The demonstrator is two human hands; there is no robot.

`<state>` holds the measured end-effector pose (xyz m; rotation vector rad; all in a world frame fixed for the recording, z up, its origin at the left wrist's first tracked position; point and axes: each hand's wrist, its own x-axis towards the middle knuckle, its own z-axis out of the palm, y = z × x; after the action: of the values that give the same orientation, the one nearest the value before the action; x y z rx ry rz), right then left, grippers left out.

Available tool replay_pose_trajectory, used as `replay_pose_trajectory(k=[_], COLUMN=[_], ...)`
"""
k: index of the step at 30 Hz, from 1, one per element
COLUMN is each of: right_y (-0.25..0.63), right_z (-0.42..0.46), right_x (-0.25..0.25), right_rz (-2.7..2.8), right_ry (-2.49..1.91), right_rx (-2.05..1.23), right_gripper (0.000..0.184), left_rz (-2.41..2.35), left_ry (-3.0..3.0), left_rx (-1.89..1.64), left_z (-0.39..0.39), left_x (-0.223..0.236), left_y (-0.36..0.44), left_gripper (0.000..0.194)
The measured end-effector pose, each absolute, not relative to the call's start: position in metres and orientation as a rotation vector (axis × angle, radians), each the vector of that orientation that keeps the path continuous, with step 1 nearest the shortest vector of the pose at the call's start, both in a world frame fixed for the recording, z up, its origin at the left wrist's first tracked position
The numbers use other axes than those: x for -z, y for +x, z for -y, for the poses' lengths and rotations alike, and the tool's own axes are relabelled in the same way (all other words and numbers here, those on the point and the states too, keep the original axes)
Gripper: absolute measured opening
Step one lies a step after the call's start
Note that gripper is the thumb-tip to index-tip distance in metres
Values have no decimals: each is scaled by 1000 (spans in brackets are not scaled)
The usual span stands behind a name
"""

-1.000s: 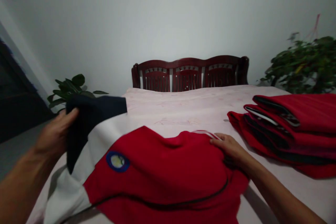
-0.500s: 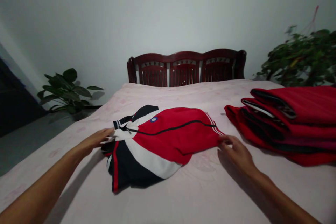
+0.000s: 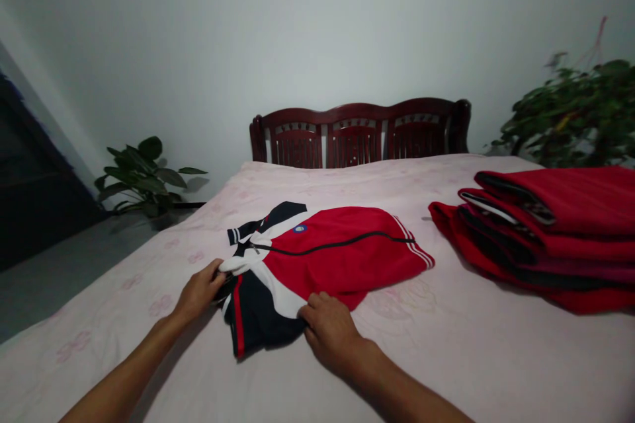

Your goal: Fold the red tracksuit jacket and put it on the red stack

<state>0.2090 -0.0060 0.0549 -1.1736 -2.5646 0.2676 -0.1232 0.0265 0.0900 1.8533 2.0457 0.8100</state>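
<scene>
Head view: a red, white and navy jacket is lying at the frame's centre on a pink bedsheet.
Left hand: is pinching the white collar, left of centre.
Right hand: is touching the jacket's near edge, lower centre; whether it is gripping, I cannot tell.
Folded red clothes: are sitting stacked at right.

Shows a bare left hand and slender, tapering bare left forearm at lower left; likewise bare right hand and tapering bare right forearm at lower centre.
</scene>
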Motion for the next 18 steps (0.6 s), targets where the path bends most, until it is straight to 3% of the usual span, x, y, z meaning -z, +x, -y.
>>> replay_pose_trajectory(k=[2, 4, 8, 14, 18], right_y=[218, 231, 249, 225, 202], right_z=[6, 14, 40, 65, 60], right_x=[-56, -56, -50, -30, -31], right_rz=[2586, 2588, 2577, 2613, 2665], right_ry=[-1053, -952, -894, -627, -816], right_rx=[-255, -245, -234, -35, -22], right_gripper=[13, 13, 25, 34, 38], left_rz=[-2059, -1976, -1888, -1557, -1609], left_ry=[1774, 1757, 1759, 1378, 1495], left_rx=[-1106, -1302, -1277, -1164, -1150], left_z=[-7, 10, 22, 5, 10], left_x=[-107, -127, -142, -100, -69], left_y=[-112, -99, -78, -80, -93], left_gripper=[29, 27, 37, 80, 88])
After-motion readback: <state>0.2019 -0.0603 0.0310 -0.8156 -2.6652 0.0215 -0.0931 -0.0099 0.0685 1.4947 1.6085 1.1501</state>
